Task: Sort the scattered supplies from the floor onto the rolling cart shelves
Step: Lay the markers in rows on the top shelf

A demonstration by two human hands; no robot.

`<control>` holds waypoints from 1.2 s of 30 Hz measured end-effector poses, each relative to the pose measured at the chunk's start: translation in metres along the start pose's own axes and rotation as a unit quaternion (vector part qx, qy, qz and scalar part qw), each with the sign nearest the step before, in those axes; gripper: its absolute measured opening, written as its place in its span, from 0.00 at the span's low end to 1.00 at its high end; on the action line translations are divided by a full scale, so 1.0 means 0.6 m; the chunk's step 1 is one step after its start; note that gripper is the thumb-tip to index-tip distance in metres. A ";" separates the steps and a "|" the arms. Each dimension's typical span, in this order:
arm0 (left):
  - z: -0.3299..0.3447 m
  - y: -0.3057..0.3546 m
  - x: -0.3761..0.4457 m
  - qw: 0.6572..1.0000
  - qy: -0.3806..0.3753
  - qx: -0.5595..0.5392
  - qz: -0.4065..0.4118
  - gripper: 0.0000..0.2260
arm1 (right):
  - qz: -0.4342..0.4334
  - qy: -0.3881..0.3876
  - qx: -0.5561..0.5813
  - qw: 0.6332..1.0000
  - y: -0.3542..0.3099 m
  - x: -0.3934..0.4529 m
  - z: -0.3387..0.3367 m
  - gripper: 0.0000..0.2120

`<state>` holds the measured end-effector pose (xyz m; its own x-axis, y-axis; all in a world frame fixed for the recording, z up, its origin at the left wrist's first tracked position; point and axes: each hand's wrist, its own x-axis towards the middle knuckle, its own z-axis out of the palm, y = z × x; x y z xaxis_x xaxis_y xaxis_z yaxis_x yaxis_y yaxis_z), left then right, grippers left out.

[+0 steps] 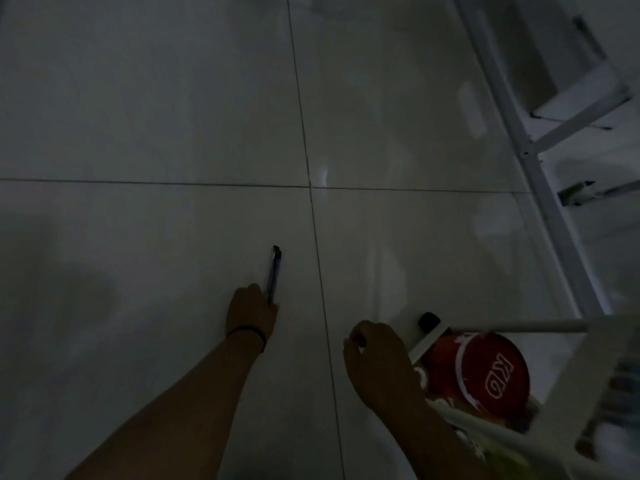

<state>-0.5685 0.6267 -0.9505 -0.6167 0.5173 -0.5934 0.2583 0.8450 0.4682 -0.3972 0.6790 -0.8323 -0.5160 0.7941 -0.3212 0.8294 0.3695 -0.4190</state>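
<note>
Floor (156,116) pale grey tiles, thin dark grout lines. Pen (274,271) dark blue, black tip. Near right: red round lid (491,368) with white lettering; cart frame (540,174) white.

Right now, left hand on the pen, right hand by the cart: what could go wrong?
1. The left hand pinches only the near end of the pen; it may slip out of the fingers.
2. The scene is dim, so other supplies on the floor could be missed.
3. The right hand sits close to the cart beside the red container and may bump either one.
</note>
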 end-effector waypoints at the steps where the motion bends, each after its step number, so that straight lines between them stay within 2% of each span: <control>1: 0.003 0.000 0.002 1.000 0.003 0.006 0.004 0.12 | 0.000 0.000 0.003 1.000 0.003 -0.001 0.003 0.09; 4: 0.001 0.001 0.007 1.000 -0.018 -0.001 -0.001 0.10 | 0.007 -0.005 0.003 1.000 0.009 -0.006 0.006 0.09; 10: -0.029 -0.011 -0.024 0.993 -0.109 0.050 -0.007 0.14 | 0.005 -0.015 -0.009 1.000 -0.007 -0.023 -0.017 0.10; 13: -0.042 -0.007 -0.048 0.993 -0.113 0.004 -0.013 0.12 | -0.010 -0.010 0.000 1.000 -0.022 -0.036 -0.037 0.10; 15: -0.057 0.003 -0.069 0.994 -0.108 -0.036 -0.002 0.08 | -0.014 -0.009 0.003 1.000 -0.034 -0.046 -0.052 0.11; 19: -0.099 0.024 -0.120 0.982 -0.095 -0.162 0.030 0.04 | -0.024 -0.016 0.012 1.000 -0.062 -0.081 -0.089 0.10; 22: -0.148 0.052 -0.172 0.948 -0.081 -0.305 0.034 0.05 | -0.030 -0.012 0.024 0.999 -0.087 -0.118 -0.120 0.08; 26: -0.216 0.106 -0.273 0.890 -0.097 -0.441 0.064 0.06 | -0.030 0.021 0.060 0.998 -0.120 -0.177 -0.171 0.12; 33: -0.304 0.175 -0.489 0.800 -0.148 -0.554 0.174 0.10 | -0.062 0.127 0.075 0.987 -0.172 -0.321 -0.281 0.13; 36: -0.330 0.198 -0.581 0.778 -0.175 -0.558 0.232 0.09 | -0.078 0.169 0.064 0.980 -0.188 -0.393 -0.338 0.13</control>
<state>-0.4700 0.5198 -0.5586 -0.3594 0.9014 -0.2414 -0.5329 0.0142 0.8461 -0.3256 0.5477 -0.5372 -0.5163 0.8551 0.0472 0.7007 0.4534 -0.5509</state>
